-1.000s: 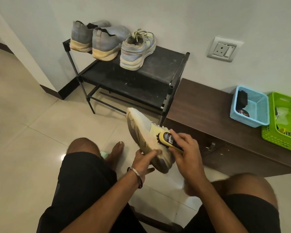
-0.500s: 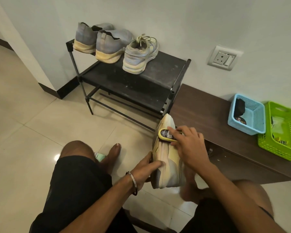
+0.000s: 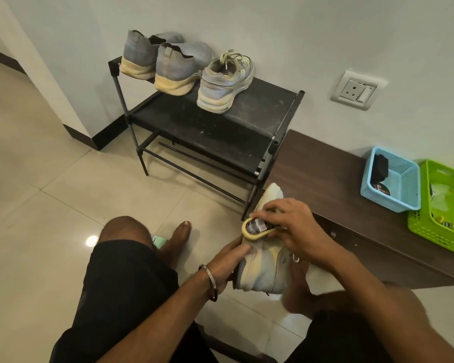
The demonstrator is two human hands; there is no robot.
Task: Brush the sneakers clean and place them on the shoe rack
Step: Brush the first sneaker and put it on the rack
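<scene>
- Left hand (image 3: 227, 267) grips sneaker (image 3: 264, 268) at its sole side.
- Right hand (image 3: 290, 227) holds yellow brush (image 3: 254, 228) against sneaker, just above left grip.

- Four sneakers: three (image 3: 152, 55) (image 3: 181, 68) (image 3: 224, 83) stood on the rack, and one (image 3: 264, 268) was held in the hands.
- One rack (image 3: 220, 127), black, with two shelves.
- One brush (image 3: 254, 229), yellow-edged.
- Two baskets: one blue (image 3: 393, 189), one green (image 3: 446, 205).
- One table (image 3: 325, 174), dark wood.
- One wall socket (image 3: 357, 90).
- Two hands: left (image 3: 227, 265), right (image 3: 291, 226).
- One bracelet (image 3: 211, 281), on the left wrist.
</scene>
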